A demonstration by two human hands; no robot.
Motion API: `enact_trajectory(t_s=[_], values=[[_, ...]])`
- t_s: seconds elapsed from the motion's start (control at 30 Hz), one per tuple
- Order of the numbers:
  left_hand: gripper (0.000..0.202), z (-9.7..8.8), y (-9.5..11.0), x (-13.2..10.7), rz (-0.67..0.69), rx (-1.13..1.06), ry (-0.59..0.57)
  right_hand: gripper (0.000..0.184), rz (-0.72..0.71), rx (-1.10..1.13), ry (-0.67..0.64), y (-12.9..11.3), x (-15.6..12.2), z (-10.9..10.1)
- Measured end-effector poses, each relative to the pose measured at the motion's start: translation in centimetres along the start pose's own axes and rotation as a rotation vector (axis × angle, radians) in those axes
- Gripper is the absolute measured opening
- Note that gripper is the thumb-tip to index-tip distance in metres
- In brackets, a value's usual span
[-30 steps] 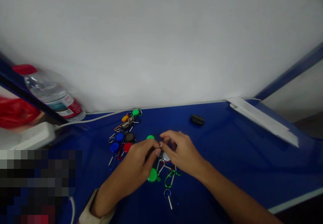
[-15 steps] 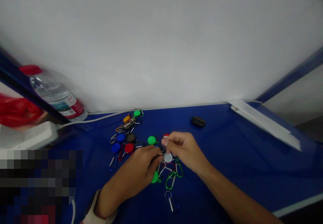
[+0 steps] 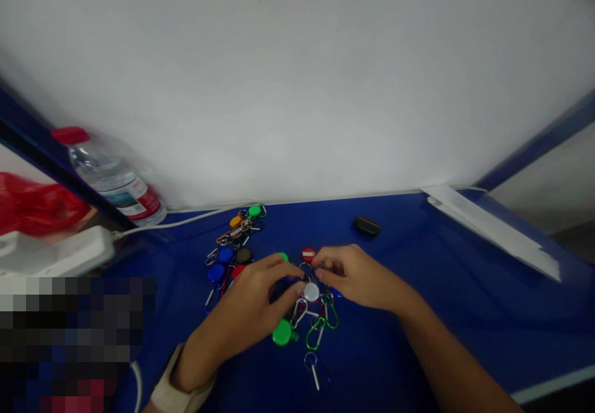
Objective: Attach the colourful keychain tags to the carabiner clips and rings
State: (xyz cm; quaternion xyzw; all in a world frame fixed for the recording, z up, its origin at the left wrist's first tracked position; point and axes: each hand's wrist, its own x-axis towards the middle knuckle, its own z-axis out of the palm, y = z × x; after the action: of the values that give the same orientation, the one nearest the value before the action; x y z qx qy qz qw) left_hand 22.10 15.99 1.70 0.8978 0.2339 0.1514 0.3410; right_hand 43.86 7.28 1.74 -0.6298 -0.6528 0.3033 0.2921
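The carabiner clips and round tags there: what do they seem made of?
The green carabiner clip looks like coloured anodized metal, thin with a glossy sheen. The round green tag looks like opaque moulded plastic, smooth and semi-gloss, though this view cannot confirm either.

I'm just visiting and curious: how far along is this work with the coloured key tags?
Looks done: a cluster of tags and carabiners, including a white tag and a green carabiner, sits gathered, though how they join is unclear. In hand: the left hand and right hand are at small metal rings beside the white tag. Left: a separate heap with blue tags and an orange tag.
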Motion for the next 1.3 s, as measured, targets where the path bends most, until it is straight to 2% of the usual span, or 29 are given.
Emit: enact_trajectory(t_s=[0.1, 0.2, 0.3, 0.4, 0.5, 0.57, 0.63, 0.67, 0.7, 0.77, 0.83, 0.93, 1.03, 1.17, 1.3], values=[[0.021, -1.2, -1.1, 2.0, -0.059, 0.231, 0.211, 0.02, 0.017, -0.027, 0.098, -0.2, 0.1, -0.2], [0.029, -2.5, -2.9, 4.6, -0.216, 0.537, 0.32, 0.022, 0.007, -0.057, 0.165, -0.3, 0.2, 0.1], [0.035, -3.5, -5.0, 7.0, -0.294, 0.65, 0.285, 0.018, 0.001, -0.052, 0.184, -0.4, 0.4, 0.5], [0.029, -3.9, -6.8, 8.6, -0.29, 0.604, 0.253, 0.018, -0.004, -0.036, 0.187, -0.2, 0.7, 1.0], [0.031, -4.3, -7.4, 9.3, -0.271, 0.499, 0.262, 0.018, -0.018, -0.039, 0.192, 0.2, 1.0, 1.4], [0.037, -4.6, -6.8, 8.9, -0.244, 0.401, 0.257, 0.015, -0.054, -0.037, 0.249, 0.4, 1.2, 1.6], [0.044, -4.7, -5.4, 8.0, -0.204, 0.261, 0.222, 0.019, -0.152, -0.037, 0.372, 0.5, 1.2, 1.9], [0.046, -4.7, -4.5, 7.3, -0.169, 0.159, 0.189, 0.027, -0.214, -0.045, 0.436, 0.5, 1.2, 2.1], [0.049, -4.6, -3.5, 6.5, -0.122, -0.095, 0.159, 0.036, -0.272, -0.057, 0.482, 0.4, 1.1, 2.2], [0.048, -4.2, -1.6, 5.0, -0.077, -0.404, 0.097, 0.049, -0.361, -0.081, 0.508, 0.1, 1.0, 2.5], [0.038, -3.6, -0.1, 3.7, -0.041, -0.526, 0.04, 0.052, -0.404, -0.068, 0.491, -0.2, 0.8, 2.9], [0.03, -2.7, 0.5, 2.5, -0.001, -0.578, 0.037, 0.032, -0.358, 0.006, 0.467, -0.5, 0.9, 3.3], [0.028, -2.0, -0.2, 2.0, 0.001, -0.538, 0.116, 0.017, -0.289, 0.076, 0.433, -0.7, 1.0, 3.4], [0.028, -1.0, -1.5, 1.3, -0.003, -0.565, 0.134, 0.011, -0.277, 0.163, 0.404, -1.3, 0.9, 3.3], [0.024, -0.5, -1.7, 0.7, 0.037, -0.528, 0.115, 0.01, -0.256, 0.198, 0.394, -1.7, 0.8, 3.4]])
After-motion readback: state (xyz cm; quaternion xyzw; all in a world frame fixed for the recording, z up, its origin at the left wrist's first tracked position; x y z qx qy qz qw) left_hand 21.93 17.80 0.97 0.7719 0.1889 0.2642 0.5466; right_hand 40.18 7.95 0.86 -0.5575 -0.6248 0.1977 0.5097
